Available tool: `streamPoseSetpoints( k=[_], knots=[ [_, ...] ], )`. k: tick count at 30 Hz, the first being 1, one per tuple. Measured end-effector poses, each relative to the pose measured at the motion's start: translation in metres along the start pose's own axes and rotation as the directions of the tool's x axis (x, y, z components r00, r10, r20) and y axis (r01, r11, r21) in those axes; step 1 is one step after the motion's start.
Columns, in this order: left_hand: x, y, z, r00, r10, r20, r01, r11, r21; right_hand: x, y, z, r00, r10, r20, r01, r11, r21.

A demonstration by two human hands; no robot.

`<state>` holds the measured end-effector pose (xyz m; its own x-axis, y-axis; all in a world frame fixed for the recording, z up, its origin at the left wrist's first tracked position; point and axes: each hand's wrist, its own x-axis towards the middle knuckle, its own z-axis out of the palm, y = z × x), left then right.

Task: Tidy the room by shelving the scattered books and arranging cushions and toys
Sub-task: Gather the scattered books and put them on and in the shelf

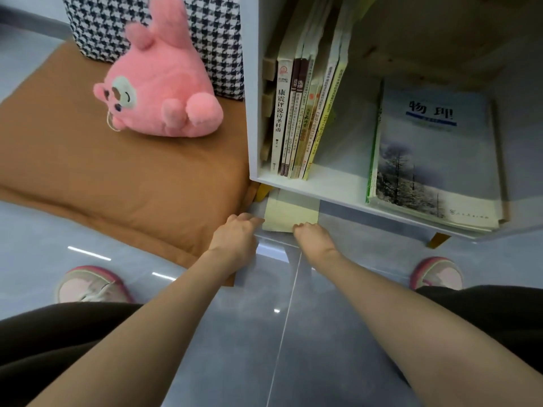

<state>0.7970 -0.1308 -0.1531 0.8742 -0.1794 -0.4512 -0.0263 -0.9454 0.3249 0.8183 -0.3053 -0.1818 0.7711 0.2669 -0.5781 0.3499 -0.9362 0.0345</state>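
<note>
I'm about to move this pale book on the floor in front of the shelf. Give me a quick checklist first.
1. Both hands on the pale yellow book: ok. The left hand touches its left corner and the right hand is at its near edge.
2. Firm grip: cannot tell, as the fingertips are hidden.
3. Book free of the white shelf: not ok. Its far end lies underneath.
4. Room on the shelf: ok. There is a gap between the upright books and the flat stack.
5. Pink plush toy clear of the hands: ok. It sits on the brown cushion.
</note>
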Motion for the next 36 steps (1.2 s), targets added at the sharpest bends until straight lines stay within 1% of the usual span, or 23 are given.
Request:
streamPoseSetpoints(
  k=[3,6,8,12,17,21,23,27,30,33,36],
  knots=[
    [-0.012,0.002,-0.011,1.000,-0.009,0.021,0.009,1.000,0.026,-0.018,0.004,-0.011,0.999,-0.006,0.044,0.006,1.000,0.002],
    [-0.019,0.006,-0.023,0.998,-0.024,0.058,0.022,0.999,0.033,-0.036,0.008,-0.024,0.998,-0.056,0.037,0.056,0.998,0.011],
    [-0.026,0.011,-0.034,0.998,-0.008,0.061,0.006,1.000,0.030,-0.048,0.011,-0.040,0.997,-0.079,-0.006,0.079,0.996,0.032],
    [-0.040,0.021,-0.060,0.999,0.030,0.030,-0.030,1.000,0.001,-0.082,0.024,-0.088,0.987,-0.076,-0.139,0.088,0.993,0.082],
    [-0.055,0.038,-0.090,0.996,0.059,-0.060,-0.062,0.997,-0.040,-0.121,0.045,-0.133,0.973,-0.050,-0.224,0.108,0.961,0.256],
    [-0.073,0.056,-0.118,0.985,0.116,-0.126,-0.125,0.990,-0.068,-0.159,0.054,-0.166,0.957,-0.035,-0.289,0.169,0.875,0.453],
    [-0.082,0.065,-0.131,0.974,0.144,-0.176,-0.165,0.980,-0.113,-0.174,0.056,-0.179,0.953,-0.015,-0.302,0.175,0.842,0.510],
    [-0.108,0.086,-0.159,0.908,0.196,-0.370,-0.264,0.954,-0.144,-0.204,0.066,-0.199,0.949,0.039,-0.314,0.185,0.735,0.652],
    [-0.125,0.096,-0.175,0.869,0.257,-0.422,-0.344,0.928,-0.144,-0.226,0.068,-0.212,0.947,0.052,-0.316,0.206,0.659,0.724],
    [-0.142,0.099,-0.183,0.832,0.330,-0.446,-0.405,0.911,-0.082,-0.240,0.068,-0.212,0.941,0.037,-0.336,0.227,0.665,0.711],
    [-0.150,0.099,-0.191,0.817,0.357,-0.454,-0.400,0.917,0.001,-0.247,0.068,-0.204,0.917,0.046,-0.395,0.252,0.702,0.666]
  ],
)
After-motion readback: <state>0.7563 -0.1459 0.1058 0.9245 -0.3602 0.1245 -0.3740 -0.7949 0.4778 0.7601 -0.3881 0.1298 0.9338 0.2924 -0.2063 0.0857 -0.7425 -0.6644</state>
